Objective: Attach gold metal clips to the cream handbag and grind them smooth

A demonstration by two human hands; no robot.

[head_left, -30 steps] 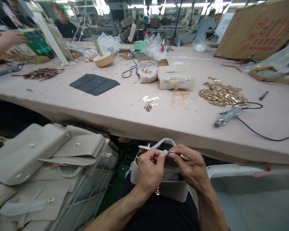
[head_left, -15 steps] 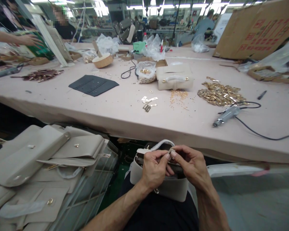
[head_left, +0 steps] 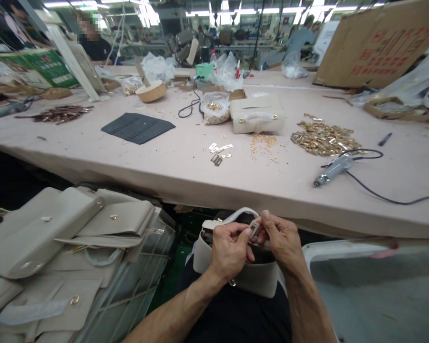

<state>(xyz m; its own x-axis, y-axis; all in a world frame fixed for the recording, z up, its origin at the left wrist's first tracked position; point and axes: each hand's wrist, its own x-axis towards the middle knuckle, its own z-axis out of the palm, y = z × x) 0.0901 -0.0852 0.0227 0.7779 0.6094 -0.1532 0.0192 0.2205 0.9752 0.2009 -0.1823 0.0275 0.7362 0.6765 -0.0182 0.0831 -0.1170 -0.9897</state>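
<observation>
Down at the left, beside my seat, I am seeing a stack of beige bags [head_left: 57,228], at least three, leaning on one clear bin [head_left: 139,286]. Moving rightward, I am holding one beige handbag [head_left: 236,281] on my lap, just below the edge of the counter [head_left: 164,166]. Both forearms are angling inward from the bottom of the view, wrists bending over the bag's open top. My left hand [head_left: 230,247] is curling, thumb and forefinger pinching one metal fitting [head_left: 254,229] at the bag's rim. My right hand [head_left: 282,240] is meeting it from the other side, fingertips pressing together on the same fitting. Up on the counter I am counting one dark leather panel [head_left: 137,127], one finished bag [head_left: 257,119], one heap of gold hardware [head_left: 323,138] and one corded power tool [head_left: 331,170], all lying well apart from my hands.
</observation>
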